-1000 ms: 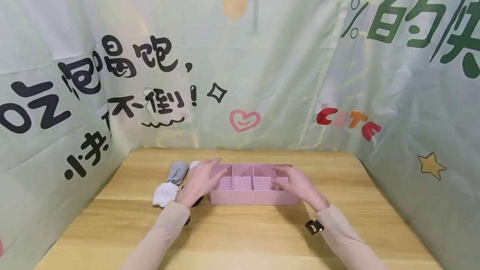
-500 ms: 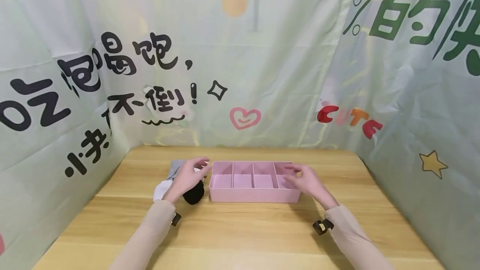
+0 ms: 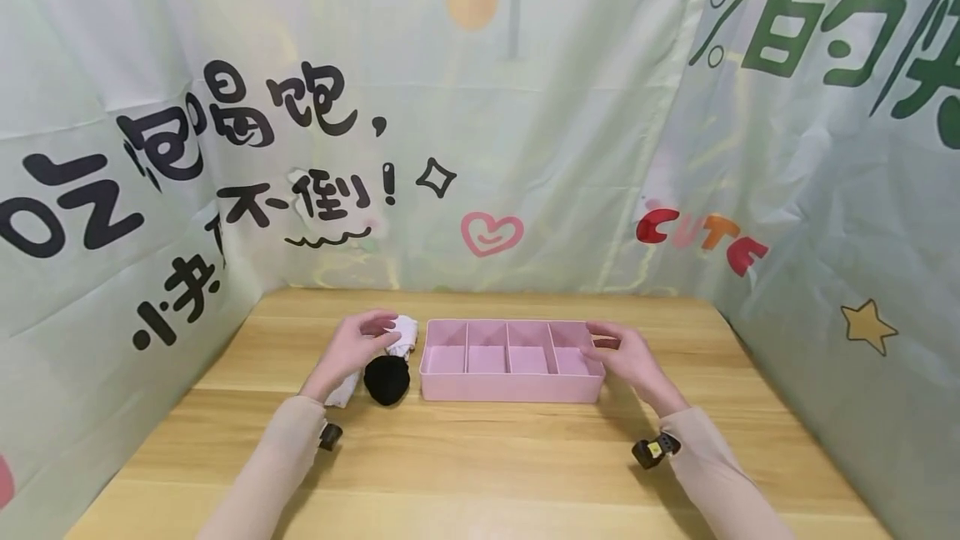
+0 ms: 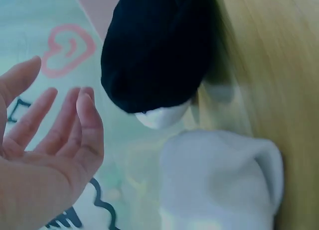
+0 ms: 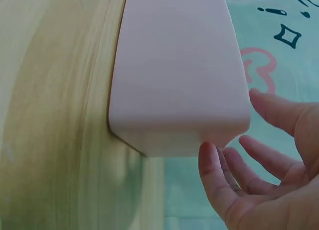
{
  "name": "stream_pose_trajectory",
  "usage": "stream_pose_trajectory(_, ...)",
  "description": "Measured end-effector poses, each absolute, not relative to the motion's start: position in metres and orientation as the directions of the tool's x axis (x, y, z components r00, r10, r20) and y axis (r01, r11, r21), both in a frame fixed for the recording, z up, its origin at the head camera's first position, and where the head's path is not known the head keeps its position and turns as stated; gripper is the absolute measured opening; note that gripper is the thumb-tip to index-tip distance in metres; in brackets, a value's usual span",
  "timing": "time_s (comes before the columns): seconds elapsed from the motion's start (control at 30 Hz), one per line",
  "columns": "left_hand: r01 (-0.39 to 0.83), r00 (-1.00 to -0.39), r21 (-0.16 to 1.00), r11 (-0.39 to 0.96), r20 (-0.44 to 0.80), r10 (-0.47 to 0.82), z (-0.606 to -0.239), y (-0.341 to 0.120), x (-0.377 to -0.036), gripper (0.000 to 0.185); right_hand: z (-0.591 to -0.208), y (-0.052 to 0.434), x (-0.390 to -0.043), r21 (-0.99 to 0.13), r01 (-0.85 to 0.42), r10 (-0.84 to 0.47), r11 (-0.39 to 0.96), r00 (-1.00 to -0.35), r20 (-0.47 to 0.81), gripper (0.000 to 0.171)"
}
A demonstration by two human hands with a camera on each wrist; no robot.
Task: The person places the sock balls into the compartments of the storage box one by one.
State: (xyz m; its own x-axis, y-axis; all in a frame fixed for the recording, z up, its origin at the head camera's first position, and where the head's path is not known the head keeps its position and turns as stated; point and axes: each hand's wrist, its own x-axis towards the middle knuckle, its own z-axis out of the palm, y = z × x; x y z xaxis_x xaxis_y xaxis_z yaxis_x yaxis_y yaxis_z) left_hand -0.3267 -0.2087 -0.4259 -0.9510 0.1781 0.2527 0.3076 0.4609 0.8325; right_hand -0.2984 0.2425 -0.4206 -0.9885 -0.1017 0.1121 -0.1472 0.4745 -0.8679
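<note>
**A:** Printed curtains (image 3: 525,107) hang round three sides of the wooden table (image 3: 480,465); from the head view, how far along does the sorting look?

**B:** Barely begun, I'd judge; the pink divided tray (image 3: 512,392) shows four compartments with nothing in them; the black rolled sock (image 3: 387,379) lies on the wood just beside the left hand (image 3: 351,350), between that hand and the tray's near end; a white sock (image 3: 403,334) sits just beyond the fingertips, and another pale piece (image 3: 343,391) peeks out under the wrist.

**A:** And the hands themselves?

**B:** Left is spread and loosely curved over the white sock, holding nothing that I can see; the right hand (image 3: 630,357) is relaxed and open at the tray's far-right end, close against the rim; all the socks remain to be placed.

**A:** Does the left wrist view agree?

**B:** Yes; the left hand (image 4: 45,140) has fingers straight and apart, touching nothing; the black sock (image 4: 157,46) lies above the fingertips, a white sock (image 4: 219,180) to their right; free gap between palm and both.

**A:** Right wrist view?

**B:** The tray's end wall (image 5: 174,75) fills it; the right hand (image 5: 259,180) is open, one fingertip just at the lower corner; whether it truly touches I cannot tell.

**A:** Room to move?

**B:** Plenty of bare wood nearer the person than both hands; the curtains crowd only the far and side edges, well apart from either hand.
</note>
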Motion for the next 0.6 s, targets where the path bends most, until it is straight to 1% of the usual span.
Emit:
stream_pose_trajectory(0.1, 0.242, -0.968, 0.880, 0.408, 0.189, 0.166, -0.429, -0.222, -0.328, 0.044, -0.422, 0.246, -0.298, -0.893, -0.110, -0.137, 0.436, -0.989, 0.055, 0.061)
stream_pose_trajectory(0.27, 0.201, -0.973, 0.914, 0.352, 0.144, 0.182, -0.431, -0.244, -0.327, 0.047, -0.426, 0.255, -0.299, -0.925, -0.078, -0.219, 0.371, -0.976, -0.006, 0.067)
stream_pose_trajectory(0.43, 0.189, -0.971, 0.908, 0.374, 0.117, 0.208, -0.433, -0.265, -0.323, 0.050, -0.430, 0.263, -0.298, -0.941, -0.055, -0.280, 0.335, -0.959, -0.044, 0.071)
stream_pose_trajectory(0.6, 0.167, -0.979, 0.901, 0.401, 0.104, 0.173, -0.438, -0.284, -0.317, 0.052, -0.432, 0.268, -0.299, -0.940, -0.056, -0.325, 0.337, -0.944, -0.060, 0.076)
